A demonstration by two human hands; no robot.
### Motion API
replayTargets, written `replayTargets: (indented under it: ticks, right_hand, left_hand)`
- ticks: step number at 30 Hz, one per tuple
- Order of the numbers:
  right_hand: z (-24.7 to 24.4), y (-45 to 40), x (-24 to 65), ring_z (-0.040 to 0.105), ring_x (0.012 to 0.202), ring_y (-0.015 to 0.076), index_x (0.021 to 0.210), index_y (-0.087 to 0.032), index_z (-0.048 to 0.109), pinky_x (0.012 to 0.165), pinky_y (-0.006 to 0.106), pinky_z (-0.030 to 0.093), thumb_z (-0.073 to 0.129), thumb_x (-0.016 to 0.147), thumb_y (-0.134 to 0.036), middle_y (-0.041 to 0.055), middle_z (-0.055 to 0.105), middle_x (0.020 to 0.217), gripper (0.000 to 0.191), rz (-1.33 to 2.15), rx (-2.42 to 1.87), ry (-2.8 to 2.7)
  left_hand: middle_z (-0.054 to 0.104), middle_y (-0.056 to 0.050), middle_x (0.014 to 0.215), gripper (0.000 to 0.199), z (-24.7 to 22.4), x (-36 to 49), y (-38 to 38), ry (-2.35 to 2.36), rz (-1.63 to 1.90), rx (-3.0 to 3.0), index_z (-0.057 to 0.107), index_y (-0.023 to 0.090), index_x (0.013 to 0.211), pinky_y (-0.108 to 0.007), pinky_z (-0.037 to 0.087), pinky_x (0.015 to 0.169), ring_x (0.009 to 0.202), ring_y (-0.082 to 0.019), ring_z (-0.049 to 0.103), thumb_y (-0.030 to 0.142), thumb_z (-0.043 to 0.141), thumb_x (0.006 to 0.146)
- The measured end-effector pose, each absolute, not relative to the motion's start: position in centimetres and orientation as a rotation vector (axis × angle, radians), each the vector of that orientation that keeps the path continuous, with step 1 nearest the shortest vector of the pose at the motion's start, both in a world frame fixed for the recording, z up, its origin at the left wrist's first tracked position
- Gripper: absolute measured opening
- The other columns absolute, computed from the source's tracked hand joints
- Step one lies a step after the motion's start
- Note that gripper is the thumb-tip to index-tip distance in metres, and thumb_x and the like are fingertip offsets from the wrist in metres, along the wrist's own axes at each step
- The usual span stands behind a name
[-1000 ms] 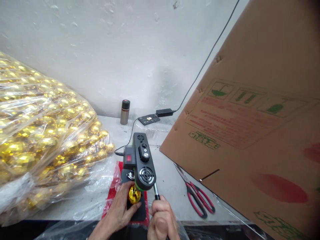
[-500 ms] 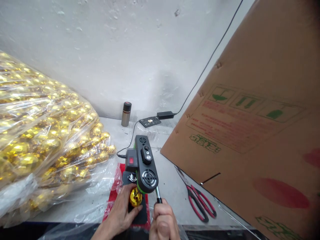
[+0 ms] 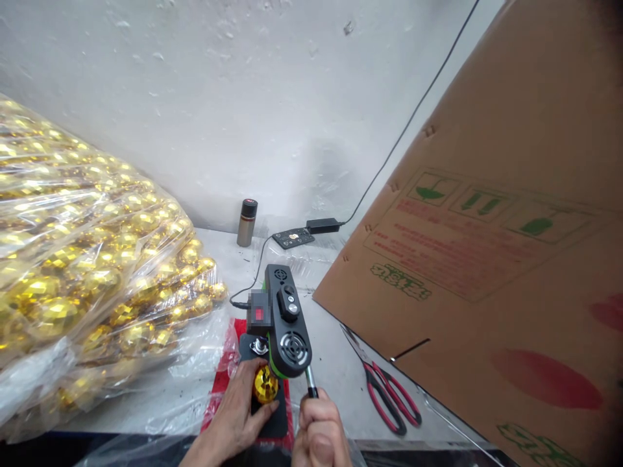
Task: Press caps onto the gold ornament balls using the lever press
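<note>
A shiny gold faceted ball (image 3: 266, 384) sits under the front end of a black and green bench machine (image 3: 287, 318). My left hand (image 3: 238, 405) is closed around the ball, thumb on its near side and fingers on its far side. The machine's metal lever (image 3: 311, 381) sticks out toward me at the right. My right hand (image 3: 321, 425) is wrapped in a fist round the lever's black grip, most of which is hidden. Beneath lies the machine's dark base plate (image 3: 275, 425) on a red mat (image 3: 219, 395).
A clear plastic bag (image 3: 121, 259) full of gold balls fills the left. Red-handled scissors (image 3: 384, 389) lie right of the machine, beside a large cardboard box (image 3: 462, 227). Behind are a flask (image 3: 246, 224), a dark flat card-like object (image 3: 293, 238) and a power adapter (image 3: 322, 226) with its cable.
The machine's head and lever have shifted very slightly to the right in view. Both hands keep the same hold on the ball and the lever.
</note>
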State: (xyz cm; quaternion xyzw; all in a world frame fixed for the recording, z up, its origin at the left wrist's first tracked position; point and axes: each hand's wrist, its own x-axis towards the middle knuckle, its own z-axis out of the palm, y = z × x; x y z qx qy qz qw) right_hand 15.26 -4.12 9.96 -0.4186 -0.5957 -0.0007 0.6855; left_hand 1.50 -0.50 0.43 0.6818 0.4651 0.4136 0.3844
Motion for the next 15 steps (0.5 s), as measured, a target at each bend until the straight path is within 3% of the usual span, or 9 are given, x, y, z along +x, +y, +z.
replayTargets:
  ticks: [4,9,13,15]
  right_hand:
    - [10.5,-3.9,15.0,0.052,0.055,0.0088,0.071,-0.023,0.050,0.086,0.029,0.055,0.039,0.114,-0.024,-0.0070,0.056,0.065,0.044,-0.083,-0.969,-1.362]
    - [9.2,-2.7,14.3,0.049,0.051,0.0079,0.069,-0.022,0.049,0.069,0.026,0.052,0.039,0.113,-0.025,-0.0071,0.050,0.063,0.046,-0.154,-0.848,-1.271]
    - [7.3,-1.7,13.4,0.045,0.050,0.0072,0.068,-0.022,0.042,0.049,0.021,0.041,0.038,0.114,-0.028,-0.0064,0.045,0.065,0.047,-0.172,-0.771,-1.239]
    - [6.6,-1.6,13.2,0.045,0.052,0.0083,0.068,-0.023,0.041,0.049,0.021,0.041,0.035,0.114,-0.028,-0.0055,0.044,0.066,0.047,-0.164,-0.774,-1.221]
  left_hand:
    - [0.073,-0.017,0.123,0.046,0.5,1.5,-0.5,1.176,1.044,1.737,0.062,0.022,0.133,-0.056,0.059,0.101,0.112,-0.037,0.071,0.040,0.073,0.092]
    - [0.072,-0.018,0.125,0.049,0.4,1.6,-0.4,1.175,1.047,1.731,0.061,0.021,0.134,-0.058,0.059,0.102,0.113,-0.038,0.071,0.038,0.073,0.091]
    - [0.072,-0.018,0.125,0.048,0.2,1.5,-0.4,1.180,1.037,1.745,0.060,0.020,0.135,-0.058,0.059,0.101,0.114,-0.037,0.071,0.034,0.071,0.090]
    - [0.072,-0.018,0.125,0.048,0.2,1.5,-0.4,1.181,1.040,1.761,0.059,0.020,0.135,-0.058,0.060,0.101,0.114,-0.037,0.071,0.034,0.071,0.091]
